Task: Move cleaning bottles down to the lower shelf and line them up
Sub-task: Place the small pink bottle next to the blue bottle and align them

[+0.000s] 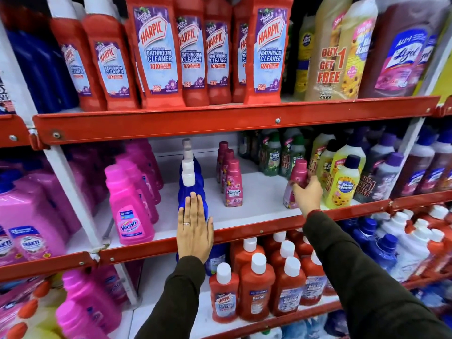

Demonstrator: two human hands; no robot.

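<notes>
On the middle shelf (244, 214) a row of blue bottles with white caps (192, 184) runs front to back. My left hand (194, 231) lies flat with fingers straight against the front blue bottle, at the shelf's red front rail. To the right, my right hand (307, 195) is wrapped around a small pink bottle (298, 174), which leans slightly next to the yellow bottles. A short row of matching pink Comfort bottles (233, 184) stands between my hands. Red Harpic bathroom cleaner bottles (159, 50) fill the shelf above.
Pink Vanish bottles (129, 206) stand left of the blue row. Yellow and green Max Kleen bottles (342, 182) crowd the right of the middle shelf. The shelf below holds red Harpic bottles with white caps (256, 285). A white upright post (73, 192) divides the bays.
</notes>
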